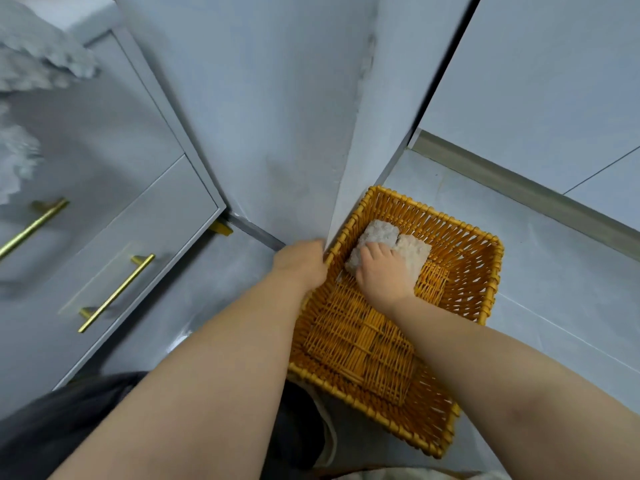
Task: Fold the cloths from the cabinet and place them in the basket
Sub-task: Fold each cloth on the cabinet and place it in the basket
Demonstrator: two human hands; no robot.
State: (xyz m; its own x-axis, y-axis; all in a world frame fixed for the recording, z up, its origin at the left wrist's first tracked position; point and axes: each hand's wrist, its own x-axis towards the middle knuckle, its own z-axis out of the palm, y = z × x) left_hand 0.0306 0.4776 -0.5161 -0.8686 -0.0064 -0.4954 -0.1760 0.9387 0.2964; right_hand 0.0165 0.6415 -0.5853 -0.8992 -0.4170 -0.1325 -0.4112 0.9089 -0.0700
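Head view, looking down at the floor (pixel 540 258).

- Basket (pixel 434 216): orange wicker, rectangular, set on the floor in a corner. Its far-left corner is seen touching the projecting wall edge (pixel 349 174).
- Folded cloth (pixel 381 233): pale and fluffy, laid flat on the basket bottom in the far-left corner. The rest of the woven bottom is left bare.
- Right hand (pixel 384 275): reached into the basket, palm down. The fingers are laid fairly straight on top of the folded cloth and pressed against it. No curl round the cloth is seen.
- Left hand (pixel 301 265): placed on the basket's left rim near the far corner. The fingers are curled over the rim, which is gripped; the fingertips are hidden behind it.
- Cabinet (pixel 114 157): grey, to the left, fitted with two gold bar handles (pixel 117 292).
- More pale fluffy cloths (pixel 41 60) are recorded at upper left, blurred, above the cabinet front. Their exact support cannot be made out.
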